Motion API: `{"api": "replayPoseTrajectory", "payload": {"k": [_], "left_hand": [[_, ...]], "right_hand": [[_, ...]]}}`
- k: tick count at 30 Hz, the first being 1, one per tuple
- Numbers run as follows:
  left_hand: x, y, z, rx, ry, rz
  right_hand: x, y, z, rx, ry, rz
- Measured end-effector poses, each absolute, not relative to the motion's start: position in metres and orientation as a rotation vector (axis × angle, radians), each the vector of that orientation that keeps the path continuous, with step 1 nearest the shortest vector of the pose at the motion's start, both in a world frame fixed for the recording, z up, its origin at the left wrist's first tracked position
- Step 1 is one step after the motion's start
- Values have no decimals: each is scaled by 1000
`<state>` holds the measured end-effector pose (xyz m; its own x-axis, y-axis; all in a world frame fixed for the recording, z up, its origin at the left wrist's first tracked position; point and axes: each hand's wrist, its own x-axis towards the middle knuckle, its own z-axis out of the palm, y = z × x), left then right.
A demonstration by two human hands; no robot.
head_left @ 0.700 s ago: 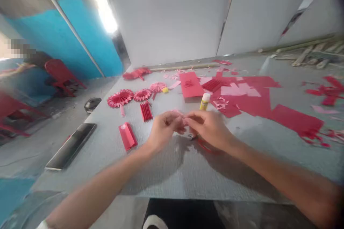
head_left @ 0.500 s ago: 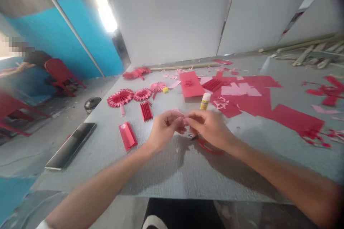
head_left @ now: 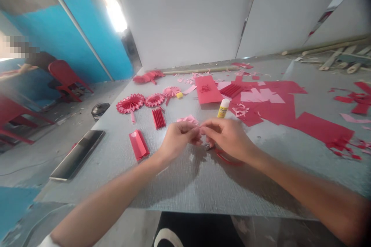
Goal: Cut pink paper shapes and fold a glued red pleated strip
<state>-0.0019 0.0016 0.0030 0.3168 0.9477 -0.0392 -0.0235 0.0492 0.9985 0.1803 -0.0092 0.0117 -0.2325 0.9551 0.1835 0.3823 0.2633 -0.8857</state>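
My left hand [head_left: 181, 139] and my right hand [head_left: 227, 135] meet over the table, fingertips pinched together on a small pink paper piece [head_left: 200, 128] that the fingers mostly hide. Just behind the left hand lies some pink paper [head_left: 188, 119]. A glue stick [head_left: 223, 109] stands upright beyond the right hand. Red-handled scissors [head_left: 228, 159] lie partly hidden beneath that hand. To the left are a pleated red paper [head_left: 158, 118] and a folded red paper strip [head_left: 138, 144]. Pleated paper rosettes [head_left: 130, 103] rest farther back.
Red paper sheets [head_left: 275, 102] and pink offcuts spread over the right half of the table. A yellow cap [head_left: 179, 95] sits by the rosettes. A dark phone [head_left: 78, 155] lies along the left edge. Red chairs [head_left: 68, 79] and a seated person are at far left.
The view has shifted slightly. More of the pink paper behind my left hand shows now. Both hands keep their pinch at nearly the same spot.
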Motion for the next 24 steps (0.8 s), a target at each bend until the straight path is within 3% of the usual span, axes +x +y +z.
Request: {"api": "replayPoseTrajectory", "payload": {"k": [24], "left_hand": [[0,-4,3,1371,1049,933]], "right_hand": [[185,-8,14,-1227,-1936,719]]}}
